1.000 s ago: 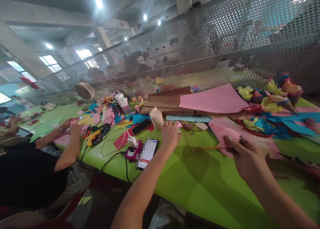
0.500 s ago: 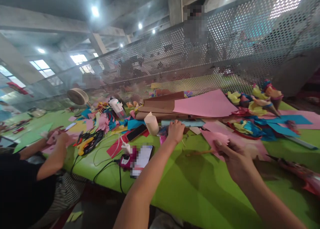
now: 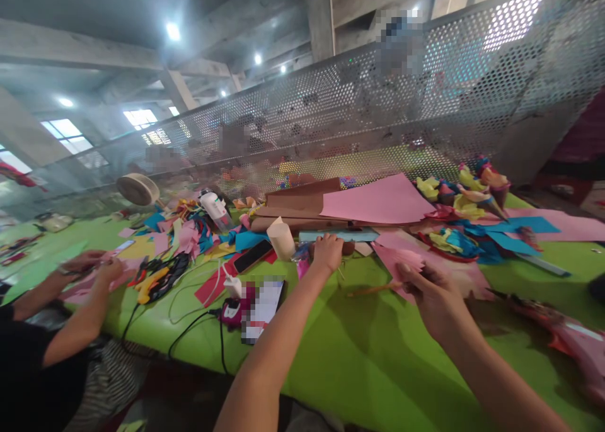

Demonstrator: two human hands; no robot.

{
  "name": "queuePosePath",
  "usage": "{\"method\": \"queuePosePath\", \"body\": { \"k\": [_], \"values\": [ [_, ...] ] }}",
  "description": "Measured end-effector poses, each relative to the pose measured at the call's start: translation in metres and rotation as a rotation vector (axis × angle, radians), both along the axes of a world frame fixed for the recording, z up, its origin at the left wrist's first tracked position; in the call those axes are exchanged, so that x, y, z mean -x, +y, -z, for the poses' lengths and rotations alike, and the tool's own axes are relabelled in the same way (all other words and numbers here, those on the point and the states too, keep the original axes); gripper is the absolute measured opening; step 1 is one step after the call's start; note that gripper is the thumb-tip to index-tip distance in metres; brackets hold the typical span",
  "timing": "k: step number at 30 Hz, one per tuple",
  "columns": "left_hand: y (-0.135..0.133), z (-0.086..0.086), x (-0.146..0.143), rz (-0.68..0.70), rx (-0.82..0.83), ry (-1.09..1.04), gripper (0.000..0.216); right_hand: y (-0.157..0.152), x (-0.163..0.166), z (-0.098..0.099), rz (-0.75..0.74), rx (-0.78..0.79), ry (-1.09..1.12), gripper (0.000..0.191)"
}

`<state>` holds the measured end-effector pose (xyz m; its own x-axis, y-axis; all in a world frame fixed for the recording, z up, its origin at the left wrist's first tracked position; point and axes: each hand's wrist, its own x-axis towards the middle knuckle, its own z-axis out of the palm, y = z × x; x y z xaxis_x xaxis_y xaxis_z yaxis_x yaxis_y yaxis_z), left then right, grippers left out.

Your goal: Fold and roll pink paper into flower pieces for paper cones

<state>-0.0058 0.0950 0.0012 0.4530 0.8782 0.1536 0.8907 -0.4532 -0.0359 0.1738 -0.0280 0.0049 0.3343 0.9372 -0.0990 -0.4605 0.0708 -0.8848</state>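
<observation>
My right hand [image 3: 428,287] pinches a piece of pink paper [image 3: 401,259] with a jagged edge. A thin brown stick [image 3: 371,289] points left from the same fingers. My left hand [image 3: 328,252] reaches forward with its fingers curled down beside a small clear-and-pink packet [image 3: 302,262]. Whatever those fingers grip, if anything, is hidden; a small brown piece [image 3: 348,248] shows at their right side. Left of that hand stands a roll of cream paper [image 3: 280,240]. Just behind it lies a pale blue strip [image 3: 362,236].
A phone [image 3: 265,309] and a power strip [image 3: 231,312] with cables lie near my left forearm. Brown and pink sheets [image 3: 378,199] lie along the mesh partition [image 3: 283,130]. Paper cones [image 3: 486,196] stand at the right. At the left, a co-worker's hands [image 3: 111,271] handle pink paper.
The whole view has shifted slightly, so most things appear farther left. Both my hands keep nearly the same pose, the right still pinching the pink paper.
</observation>
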Motion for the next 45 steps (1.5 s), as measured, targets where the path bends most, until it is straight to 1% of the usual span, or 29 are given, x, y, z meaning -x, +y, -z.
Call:
{"method": "queuePosePath", "body": {
  "k": [3, 7, 9, 10, 12, 14, 18, 22, 24, 26, 29, 31, 34, 35, 36, 38, 41, 43, 45],
  "values": [
    [-0.003, -0.005, 0.003, -0.026, -0.017, -0.031, 0.021, 0.001, 0.000, 0.000, -0.030, -0.004, -0.067, 0.039],
    [-0.012, -0.009, 0.009, -0.042, -0.018, -0.069, 0.027, 0.005, -0.002, 0.007, -0.090, -0.031, -0.235, 0.040],
    [-0.017, -0.005, 0.010, -0.020, 0.002, -0.074, 0.033, 0.008, -0.004, 0.015, -0.098, -0.015, -0.296, 0.041],
    [-0.019, -0.002, 0.010, -0.003, 0.013, -0.078, 0.033, 0.011, -0.005, 0.020, -0.097, 0.003, -0.318, 0.041],
    [-0.022, 0.005, 0.009, 0.016, 0.019, -0.095, 0.025, 0.015, -0.008, 0.030, -0.087, 0.037, -0.349, 0.041],
    [-0.024, 0.010, 0.008, 0.020, 0.016, -0.137, 0.024, 0.019, -0.010, 0.037, -0.080, 0.066, -0.384, 0.044],
    [-0.025, 0.012, 0.010, -0.015, 0.021, -0.279, 0.026, 0.021, -0.013, 0.040, -0.094, 0.056, -0.469, 0.047],
    [-0.024, 0.006, 0.018, -0.082, 0.054, -0.487, 0.023, 0.020, -0.013, 0.038, -0.082, 0.014, -0.526, 0.049],
    [-0.024, 0.002, 0.020, -0.095, 0.097, -0.612, 0.020, 0.020, -0.014, 0.038, -0.066, -0.004, -0.552, 0.048],
    [-0.026, 0.001, 0.021, -0.077, 0.167, -0.739, 0.019, 0.020, -0.015, 0.038, -0.042, -0.021, -0.598, 0.047],
    [-0.033, 0.000, 0.019, -0.026, 0.268, -0.893, 0.024, 0.017, -0.017, 0.036, 0.018, -0.054, -0.714, 0.044],
    [-0.041, 0.001, 0.019, -0.002, 0.375, -1.060, 0.028, 0.015, -0.016, 0.032, 0.071, -0.086, -0.794, 0.041],
    [-0.054, 0.001, 0.019, 0.022, 0.735, -1.528, 0.035, 0.009, -0.010, 0.024, 0.110, -0.148, -0.844, 0.037],
    [-0.058, 0.001, 0.019, 0.021, 0.842, -1.636, 0.039, 0.007, -0.008, 0.021, 0.094, -0.173, -0.838, 0.036],
    [-0.063, 0.001, 0.019, 0.016, 0.929, -1.702, 0.042, 0.004, -0.004, 0.019, 0.068, -0.198, -0.827, 0.036],
    [-0.072, 0.002, 0.017, -0.001, 1.064, -1.750, 0.047, 0.000, 0.002, 0.015, -0.016, -0.238, -0.785, 0.038],
    [-0.083, 0.003, 0.011, 0.003, 1.214, -1.745, 0.051, -0.004, 0.010, 0.013, -0.157, -0.255, -0.652, 0.047],
    [-0.088, 0.005, 0.007, 0.025, 1.271, -1.738, 0.050, -0.004, 0.012, 0.014, -0.197, -0.240, -0.544, 0.050],
    [-0.091, 0.007, 0.004, 0.043, 1.289, -1.718, 0.050, -0.004, 0.012, 0.015, -0.192, -0.216, -0.474, 0.047]
  ]
}}
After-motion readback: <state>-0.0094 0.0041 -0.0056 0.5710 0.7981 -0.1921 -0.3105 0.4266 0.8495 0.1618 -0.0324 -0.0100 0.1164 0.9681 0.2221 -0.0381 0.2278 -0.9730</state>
